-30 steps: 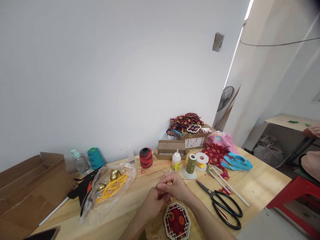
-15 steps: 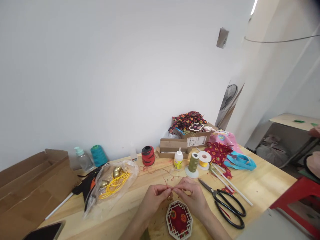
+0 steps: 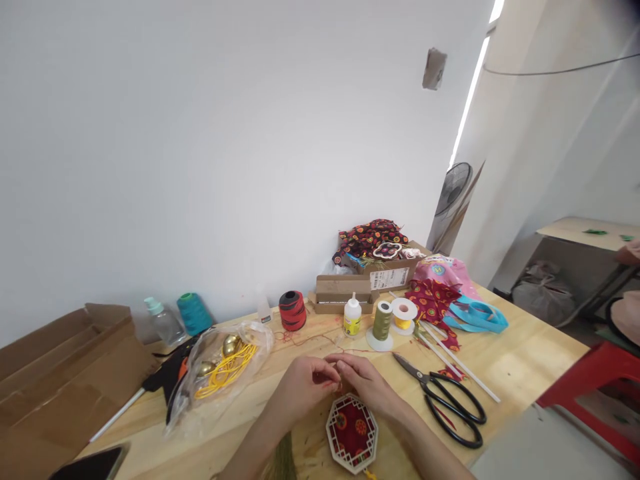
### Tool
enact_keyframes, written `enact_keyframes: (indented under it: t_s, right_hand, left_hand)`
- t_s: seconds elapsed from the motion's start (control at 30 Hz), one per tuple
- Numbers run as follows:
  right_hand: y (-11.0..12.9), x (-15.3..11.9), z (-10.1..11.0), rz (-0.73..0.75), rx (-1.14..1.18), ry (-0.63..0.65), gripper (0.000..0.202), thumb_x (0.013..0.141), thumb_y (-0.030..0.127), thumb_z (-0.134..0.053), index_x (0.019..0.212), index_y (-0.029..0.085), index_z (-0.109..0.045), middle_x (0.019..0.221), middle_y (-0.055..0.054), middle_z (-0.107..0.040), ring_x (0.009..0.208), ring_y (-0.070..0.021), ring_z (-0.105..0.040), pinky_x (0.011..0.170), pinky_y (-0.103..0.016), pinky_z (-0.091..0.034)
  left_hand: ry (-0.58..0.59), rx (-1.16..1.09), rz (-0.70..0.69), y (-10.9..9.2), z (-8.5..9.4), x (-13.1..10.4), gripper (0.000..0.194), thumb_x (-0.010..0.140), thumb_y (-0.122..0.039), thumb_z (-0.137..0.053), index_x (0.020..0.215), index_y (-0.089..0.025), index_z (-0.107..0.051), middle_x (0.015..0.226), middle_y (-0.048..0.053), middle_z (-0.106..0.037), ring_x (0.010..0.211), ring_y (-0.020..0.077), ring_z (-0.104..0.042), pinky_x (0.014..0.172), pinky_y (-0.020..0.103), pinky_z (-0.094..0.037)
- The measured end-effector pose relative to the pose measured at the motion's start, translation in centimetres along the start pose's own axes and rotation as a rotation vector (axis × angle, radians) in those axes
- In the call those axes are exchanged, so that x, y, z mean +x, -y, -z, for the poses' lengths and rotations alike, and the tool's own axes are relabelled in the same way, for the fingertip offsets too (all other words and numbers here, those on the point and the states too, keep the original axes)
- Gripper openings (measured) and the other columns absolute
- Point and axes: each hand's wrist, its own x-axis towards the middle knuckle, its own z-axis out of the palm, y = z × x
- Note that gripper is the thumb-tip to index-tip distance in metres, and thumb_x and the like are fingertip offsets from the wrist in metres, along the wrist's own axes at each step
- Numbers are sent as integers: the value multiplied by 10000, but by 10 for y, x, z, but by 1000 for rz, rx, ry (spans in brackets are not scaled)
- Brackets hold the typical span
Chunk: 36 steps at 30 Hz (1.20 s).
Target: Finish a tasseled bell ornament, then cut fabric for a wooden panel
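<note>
I cannot tell if either obscured grip holds anything; left hand and right hand curl inward, nearly closed, at the far end of the fabric-backed octagonal frame.

You get bright, diffuse light; a slit glares white at two o'clock, pale patches brighten your desk at four, your fingers look soft.

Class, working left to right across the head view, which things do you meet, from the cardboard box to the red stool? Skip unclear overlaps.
Cardboard box, teal thread cone, red-and-black spool, octagonal framed piece, yellow-thread spool, blue strap, red stool.
</note>
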Motion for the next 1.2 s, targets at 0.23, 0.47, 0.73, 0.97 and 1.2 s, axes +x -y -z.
enact_keyframes:
  t_s: [0.23, 0.47, 0.73, 0.97, 1.2]
  right_hand:
    - [-14, -2, -2, 8, 32, 51, 231, 797, 312, -516, 939, 172, -632, 876, -53, -676, 828, -180, -604, 757, -312, -466]
    - [-13, -2, -7, 20, -55, 98, 370, 653, 88, -592, 1001, 210, -609, 943, -12, -660, 873, -186, -587, 778, -287, -447]
    - [-16, 7, -12, 53, -131, 34, 438, 596, 32, -593, 1005, 189, -591, 876, -21, -663, 777, -164, -596, 711, -276, -465]
    - [-3, 13, -9, 128, -150, -31, 426, 582, 41, -617, 986, 177, -592, 784, -8, -640, 721, -145, -575, 726, -294, -463]
    - [-8, 6, -9, 93, -132, -43, 404, 584, 64, -641, 968, 190, -620, 810, -18, -626, 753, -163, -550, 728, -315, -453]
  left_hand:
    - [-152, 318, -148, -5, 4, -9, 199, 687, -133, -497, 693, -201, -684, 749, 57, -690, 768, 215, -576, 737, 343, -399]
    - [-194, 355, -153, 6, 1, -8, 191, 705, -126, -495, 717, -205, -668, 760, 30, -700, 738, 172, -617, 703, 284, -456]
    - [-221, 419, -189, 13, 5, -9, 177, 741, -159, -492, 738, -215, -660, 766, 24, -700, 738, 167, -622, 696, 285, -475]
    - [-286, 509, -287, 17, 6, -11, 189, 771, -162, -476, 831, -210, -649, 821, 44, -694, 782, 205, -609, 722, 359, -472]
    - [-387, 482, -357, 27, -4, -10, 180, 796, -143, -463, 854, -176, -630, 848, 66, -681, 779, 178, -624, 706, 306, -502]
